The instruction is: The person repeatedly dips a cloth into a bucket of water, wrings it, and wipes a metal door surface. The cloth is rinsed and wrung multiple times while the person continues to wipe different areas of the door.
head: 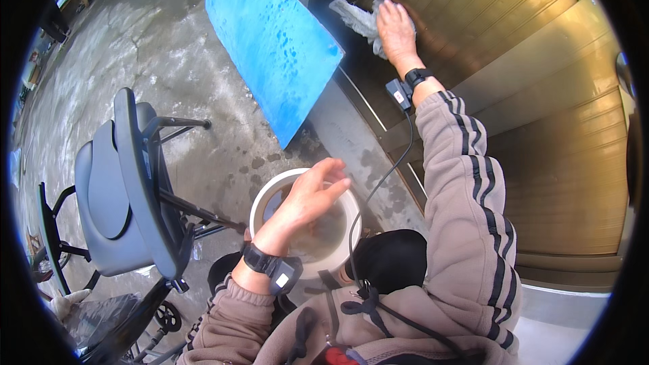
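My right hand [397, 30] presses a grey cloth [355, 17] flat against the lower part of a brown metal door [507, 61]. The cloth spreads out beyond my fingers to the left. My left hand [313, 195] is above a white bucket [256, 213] of cloudy water, fingers apart and nothing in them. Part of the bucket's opening is hidden by this hand. Both wrists wear black straps with small devices, and a cable [385, 177] runs down from the right one.
A blue board [274, 45] leans near the door frame, beyond the bucket. On the left stands a grey padded chair [104, 187] with metal legs, close to the bucket. Below it are a dark plastic bag [101, 314] and a small wheel [168, 316]. The concrete floor [167, 61] has wet spots.
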The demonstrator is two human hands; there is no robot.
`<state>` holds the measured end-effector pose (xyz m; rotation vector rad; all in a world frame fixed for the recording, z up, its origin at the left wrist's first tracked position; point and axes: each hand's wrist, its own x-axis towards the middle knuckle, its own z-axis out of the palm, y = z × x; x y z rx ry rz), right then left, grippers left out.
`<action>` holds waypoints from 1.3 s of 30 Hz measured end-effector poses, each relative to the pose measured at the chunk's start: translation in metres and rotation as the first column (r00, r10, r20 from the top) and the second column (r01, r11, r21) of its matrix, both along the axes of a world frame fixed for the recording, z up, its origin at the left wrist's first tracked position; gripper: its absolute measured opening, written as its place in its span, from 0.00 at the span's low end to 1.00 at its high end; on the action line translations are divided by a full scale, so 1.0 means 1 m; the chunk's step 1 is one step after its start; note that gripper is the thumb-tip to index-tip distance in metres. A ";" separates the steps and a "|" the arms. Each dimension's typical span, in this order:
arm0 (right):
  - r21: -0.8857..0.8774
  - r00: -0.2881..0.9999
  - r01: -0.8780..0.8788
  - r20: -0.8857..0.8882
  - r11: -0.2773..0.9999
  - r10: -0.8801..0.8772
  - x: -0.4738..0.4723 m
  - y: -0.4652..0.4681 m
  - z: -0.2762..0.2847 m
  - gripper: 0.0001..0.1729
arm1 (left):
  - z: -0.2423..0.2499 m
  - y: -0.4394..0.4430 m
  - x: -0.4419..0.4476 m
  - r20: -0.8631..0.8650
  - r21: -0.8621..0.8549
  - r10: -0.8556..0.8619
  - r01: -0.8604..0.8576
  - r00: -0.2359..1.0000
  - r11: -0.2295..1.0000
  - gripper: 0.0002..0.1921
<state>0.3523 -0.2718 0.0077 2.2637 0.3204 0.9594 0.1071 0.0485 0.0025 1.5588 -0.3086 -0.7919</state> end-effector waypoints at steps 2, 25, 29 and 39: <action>-0.096 0.986 0.015 -0.165 0.995 -0.031 -0.010 -0.002 -0.040 0.19 | 0.000 0.000 0.002 -0.005 -0.001 0.016 -0.016 1.000 1.000 0.22; -0.104 0.985 0.064 -0.153 0.993 -0.079 0.061 0.016 -0.010 0.18 | -0.005 0.007 0.015 -0.012 0.028 0.050 -0.050 0.999 0.998 0.21; -0.131 0.885 0.085 -0.446 0.988 -0.135 0.029 0.009 -0.062 0.15 | -0.005 0.008 0.016 0.011 0.036 0.034 -0.034 0.999 0.999 0.21; -0.055 0.934 0.007 -0.357 0.998 -0.026 -0.055 -0.018 -0.017 0.13 | 0.002 0.004 0.008 0.047 0.040 -0.004 0.002 0.999 0.999 0.21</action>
